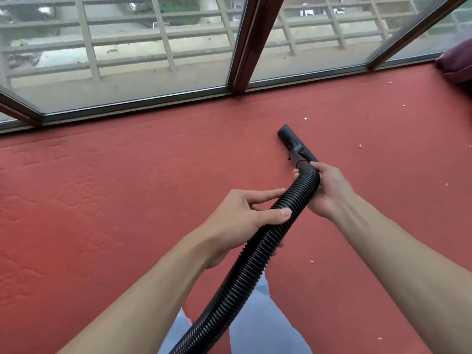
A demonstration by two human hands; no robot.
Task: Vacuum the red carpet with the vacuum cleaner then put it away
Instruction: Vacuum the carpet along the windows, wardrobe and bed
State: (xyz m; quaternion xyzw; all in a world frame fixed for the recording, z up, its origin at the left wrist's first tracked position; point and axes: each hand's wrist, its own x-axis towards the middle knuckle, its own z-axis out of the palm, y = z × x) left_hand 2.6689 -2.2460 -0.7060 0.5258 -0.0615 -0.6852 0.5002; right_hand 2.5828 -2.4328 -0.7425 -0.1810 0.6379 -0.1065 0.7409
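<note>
Both hands grip the black ribbed vacuum hose (258, 251) above the red carpet (115, 190). The right hand (329, 190) has its fingers clamped around the hose just behind the nozzle (293, 143), which rests on the carpet not far from the window edge (143, 103). The left hand (245, 221) wraps the hose further down, thumb pressed on top. Small pale scraps (360, 145) lie scattered on the carpet towards its right edge, where a purple cushion (457, 63) sits in the far corner

A home: red carpet (127, 200) beneath balcony windows (127, 60).
</note>
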